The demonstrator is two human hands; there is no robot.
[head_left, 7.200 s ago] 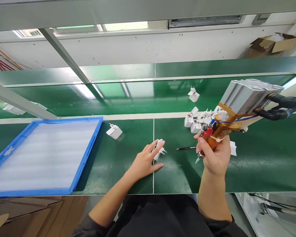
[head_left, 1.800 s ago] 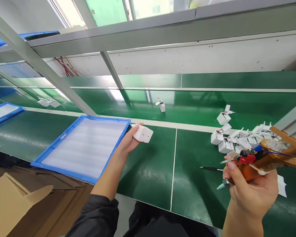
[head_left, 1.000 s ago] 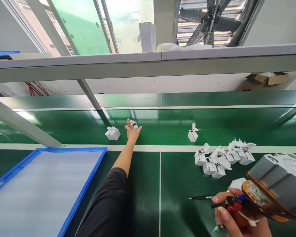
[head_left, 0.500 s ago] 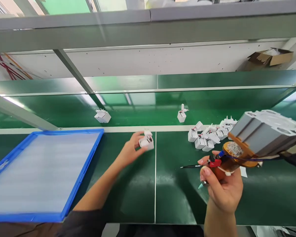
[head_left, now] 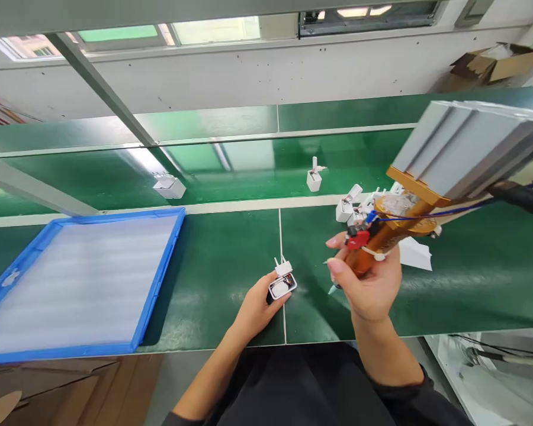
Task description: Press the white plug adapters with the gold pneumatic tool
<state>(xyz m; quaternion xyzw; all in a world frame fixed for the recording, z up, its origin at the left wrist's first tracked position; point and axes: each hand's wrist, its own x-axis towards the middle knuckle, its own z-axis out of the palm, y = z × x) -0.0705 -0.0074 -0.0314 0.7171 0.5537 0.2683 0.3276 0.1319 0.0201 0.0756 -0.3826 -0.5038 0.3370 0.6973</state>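
Here's your left hand gripping the charger, likely light, stiff, fragile inside, best held by the outside; your right hand clasps the orange tool

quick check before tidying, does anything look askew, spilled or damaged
No spill shows. Only the cardboard box at the back right looks mildly odd: its flaps are splayed open and one looks ragged.

Open case: white. Hand tool: glossy orange-gold, with silver-grey cylinder, red switch, pale teal tip. Bench here: dark green, thin white seam. Tray: blue rim, whitish lining. Carton over there: brown. Sleeves: black.
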